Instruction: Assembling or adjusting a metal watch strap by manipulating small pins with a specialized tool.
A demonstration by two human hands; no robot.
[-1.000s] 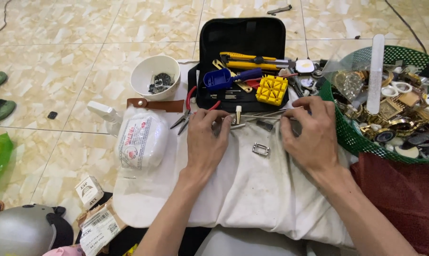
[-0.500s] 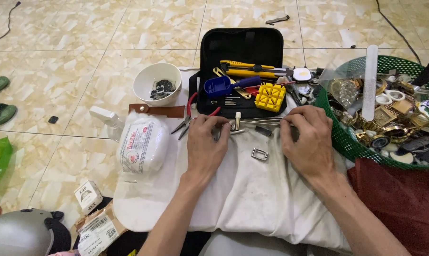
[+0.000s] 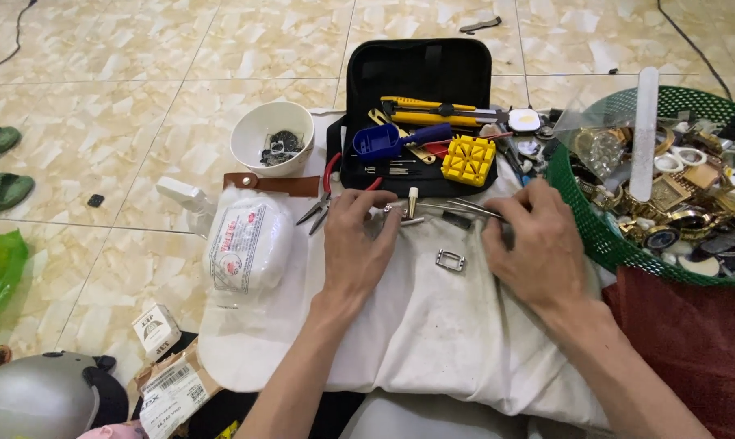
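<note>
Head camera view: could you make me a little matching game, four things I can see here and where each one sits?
Things:
1. white bowl
2. yellow block
3. small metal buckle
4. green basket

Places:
A. inside the open black case
B. on the white cloth, between the left hand and the right hand
C. at the right edge, full of watches and watch parts
D. on the floor tiles, left of the black case

Pairs: 1-D, 2-A, 3-B, 4-C
</note>
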